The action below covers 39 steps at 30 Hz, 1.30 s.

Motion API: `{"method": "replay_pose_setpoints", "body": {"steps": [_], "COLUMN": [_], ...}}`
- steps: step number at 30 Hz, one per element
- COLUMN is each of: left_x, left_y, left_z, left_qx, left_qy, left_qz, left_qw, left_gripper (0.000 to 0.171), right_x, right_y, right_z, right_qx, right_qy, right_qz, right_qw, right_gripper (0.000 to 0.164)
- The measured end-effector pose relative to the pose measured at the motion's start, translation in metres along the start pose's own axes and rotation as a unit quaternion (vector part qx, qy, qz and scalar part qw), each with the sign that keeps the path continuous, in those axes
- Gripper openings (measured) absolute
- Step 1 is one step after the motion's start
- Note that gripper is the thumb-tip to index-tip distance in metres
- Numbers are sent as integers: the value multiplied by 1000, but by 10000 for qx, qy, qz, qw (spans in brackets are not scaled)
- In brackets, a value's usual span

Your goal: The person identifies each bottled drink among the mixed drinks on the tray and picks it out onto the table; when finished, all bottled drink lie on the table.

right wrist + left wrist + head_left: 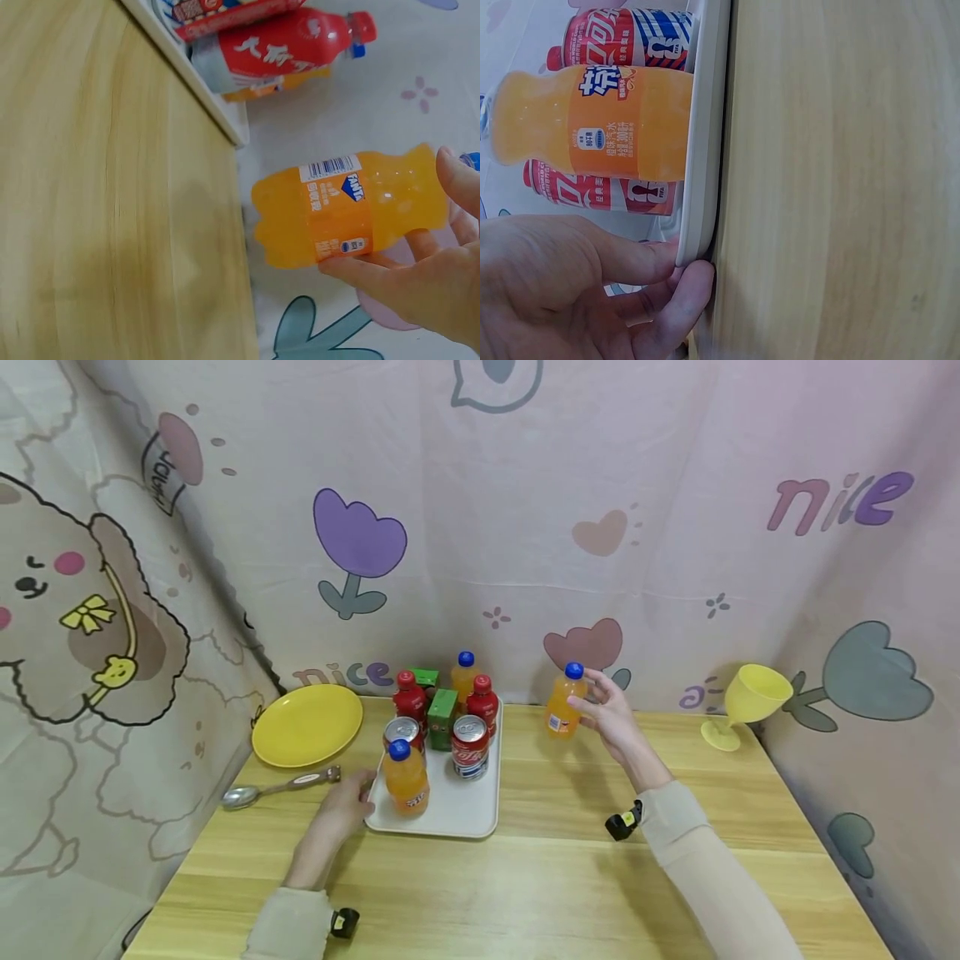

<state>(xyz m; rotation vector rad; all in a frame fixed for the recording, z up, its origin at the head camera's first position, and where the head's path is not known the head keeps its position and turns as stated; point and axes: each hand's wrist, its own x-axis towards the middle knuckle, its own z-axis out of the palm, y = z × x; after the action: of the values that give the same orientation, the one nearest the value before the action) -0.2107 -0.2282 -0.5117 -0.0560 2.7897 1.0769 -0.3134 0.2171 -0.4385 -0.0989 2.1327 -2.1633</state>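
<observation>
My right hand [609,714] grips an orange Fanta bottle [562,703] with a blue cap, held upright close over the table right of the tray. In the right wrist view, thumb and fingers wrap the bottle's [345,210] upper part. My left hand [343,806] pinches the near left edge of the white tray [457,814]; in the left wrist view the thumb lies at the rim with a finger below. Standing on the tray are another orange bottle [406,781], two cola cans [470,747], two red bottles [482,703], green cartons [442,718] and an orange bottle [464,675] behind.
To the tray's left lie a yellow plate [307,725] and a metal spoon [281,787]. A yellow goblet [756,693] stands at the back right. Printed curtains [487,527] hang behind and beside the wooden table [525,893].
</observation>
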Motion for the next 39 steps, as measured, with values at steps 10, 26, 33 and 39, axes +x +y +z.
{"method": "replay_pose_setpoints", "body": {"steps": [10, 26, 33, 39], "left_x": [2, 1, 0, 0], "left_y": [0, 0, 1, 0], "left_z": [2, 5, 3, 1], "left_qx": [4, 4, -42, 52], "left_qy": [-3, 161, 137, 142], "left_qz": [-30, 94, 48, 38], "left_qw": [10000, 9998, 9999, 9999], "left_gripper": [59, 58, 57, 56], "right_x": [23, 43, 45, 48], "right_y": [16, 31, 31, 33], "right_z": [-1, -2, -1, 0], "right_qx": [-132, -70, -118, -315], "right_qy": [475, 760, 755, 686], "right_qz": [46, 93, 98, -34], "right_qw": [9988, 9970, 9970, 9971], "right_gripper": [59, 59, 62, 61]}}
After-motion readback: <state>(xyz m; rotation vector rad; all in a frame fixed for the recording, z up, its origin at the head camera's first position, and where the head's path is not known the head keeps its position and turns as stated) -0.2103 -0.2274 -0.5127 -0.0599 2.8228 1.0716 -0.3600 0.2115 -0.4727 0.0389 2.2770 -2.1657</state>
